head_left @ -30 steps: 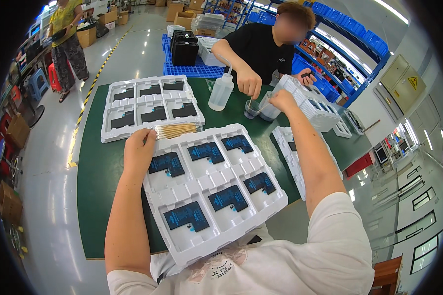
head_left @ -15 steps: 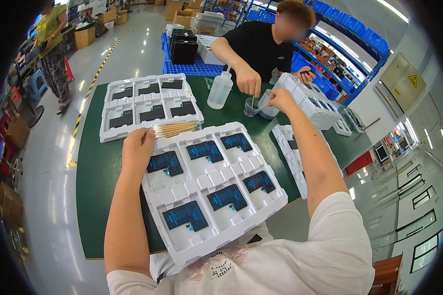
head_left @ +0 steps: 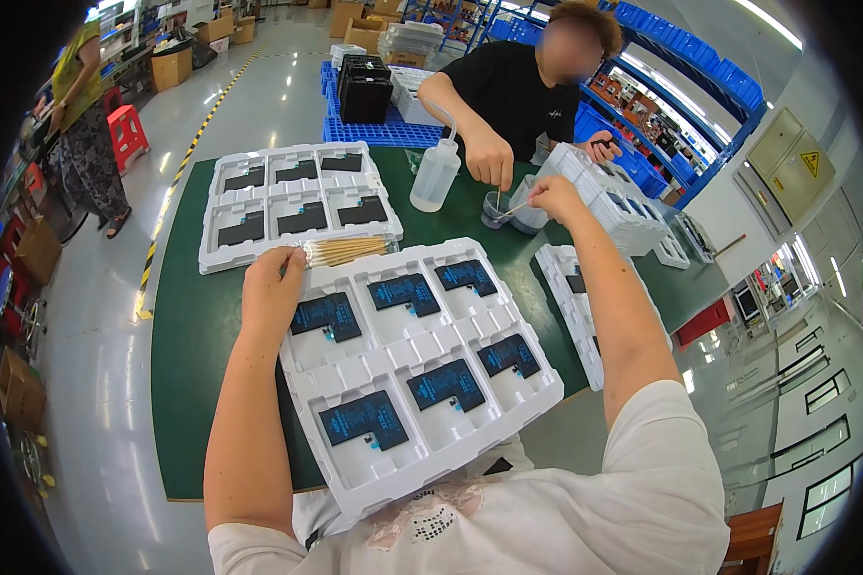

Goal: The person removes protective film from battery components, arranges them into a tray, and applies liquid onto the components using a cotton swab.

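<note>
My right hand [head_left: 556, 199] pinches a thin cotton swab [head_left: 516, 209], its tip pointing left at a small clear cup [head_left: 495, 213]. A larger clear cup [head_left: 529, 217] stands beside it. My left hand [head_left: 274, 280] is closed at the far left corner of a white plastic tray [head_left: 384, 356], next to a bundle of wooden-stick cotton swabs [head_left: 347, 251]; what its fingers grip is hidden. Several black, L-shaped phone batteries [head_left: 447, 383] lie in the tray's compartments. The tray is tilted against the table's near edge, close to my body.
Another white tray [head_left: 295, 203] of batteries lies at far left. A squeeze bottle [head_left: 436, 176] stands beyond the swabs. Across the green table [head_left: 201, 383], a co-worker's hand [head_left: 490, 159] holds a stick in the small cup. Stacked trays [head_left: 612, 206] and another tray [head_left: 568, 297] stand right.
The view has shifted slightly. My hands keep nearly the same places, the right one still with the swab by the cups. In the background at far left, a standing person has moved.
</note>
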The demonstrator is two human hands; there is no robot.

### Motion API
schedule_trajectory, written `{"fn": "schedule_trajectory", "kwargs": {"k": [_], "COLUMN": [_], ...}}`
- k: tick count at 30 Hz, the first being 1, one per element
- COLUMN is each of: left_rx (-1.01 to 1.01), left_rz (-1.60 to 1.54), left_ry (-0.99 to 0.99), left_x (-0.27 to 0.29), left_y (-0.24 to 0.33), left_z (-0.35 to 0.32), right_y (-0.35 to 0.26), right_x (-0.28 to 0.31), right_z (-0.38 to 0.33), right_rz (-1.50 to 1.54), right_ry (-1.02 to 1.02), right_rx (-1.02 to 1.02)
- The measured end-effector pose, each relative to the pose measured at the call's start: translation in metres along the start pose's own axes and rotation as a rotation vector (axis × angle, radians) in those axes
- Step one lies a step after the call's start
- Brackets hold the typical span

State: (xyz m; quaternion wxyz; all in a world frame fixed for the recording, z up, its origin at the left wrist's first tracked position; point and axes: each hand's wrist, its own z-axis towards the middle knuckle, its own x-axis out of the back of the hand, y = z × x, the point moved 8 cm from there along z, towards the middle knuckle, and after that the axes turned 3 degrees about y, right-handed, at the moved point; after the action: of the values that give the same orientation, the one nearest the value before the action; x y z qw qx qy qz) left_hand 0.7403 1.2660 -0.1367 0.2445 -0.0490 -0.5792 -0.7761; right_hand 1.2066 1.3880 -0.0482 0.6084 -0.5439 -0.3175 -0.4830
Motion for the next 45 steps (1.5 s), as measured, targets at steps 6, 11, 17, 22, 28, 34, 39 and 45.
{"fn": "schedule_trajectory", "kwargs": {"k": [6, 11, 17, 22, 28, 34, 39, 45], "left_rx": [-0.004, -0.04, -0.015, 0.016, -0.094, -0.176, -0.186, -0.154], "left_rz": [0.009, 0.005, 0.042, 0.019, 0.091, 0.09, 0.077, 0.077], "left_ry": [-0.001, 0.022, 0.064, 0.025, 0.165, 0.143, 0.175, 0.157], "left_x": [-0.001, -0.002, 0.007, -0.006, 0.0, -0.014, -0.009, -0.006], "left_y": [0.005, 0.006, -0.019, -0.012, -0.005, 0.0, 0.0, -0.005], "left_z": [-0.001, 0.001, 0.001, 0.004, -0.001, 0.007, 0.003, 0.0], "right_y": [-0.001, -0.01, 0.007, 0.05, 0.083, 0.116, 0.093, 0.08], "right_x": [0.002, 0.014, -0.023, -0.004, -0.018, -0.028, -0.027, -0.028], "right_z": [-0.003, 0.0, 0.026, 0.04, 0.082, 0.109, 0.089, 0.071], "right_rz": [-0.111, -0.269, -0.365, -0.21, -0.197, -0.037, 0.037, 0.029], "right_ry": [-0.063, 0.189, 0.161, 0.051, 0.17, 0.046, -0.047, -0.09], "right_rx": [-0.09, 0.07, 0.342, 0.434, 0.498, 0.123, 0.026, 0.052]}}
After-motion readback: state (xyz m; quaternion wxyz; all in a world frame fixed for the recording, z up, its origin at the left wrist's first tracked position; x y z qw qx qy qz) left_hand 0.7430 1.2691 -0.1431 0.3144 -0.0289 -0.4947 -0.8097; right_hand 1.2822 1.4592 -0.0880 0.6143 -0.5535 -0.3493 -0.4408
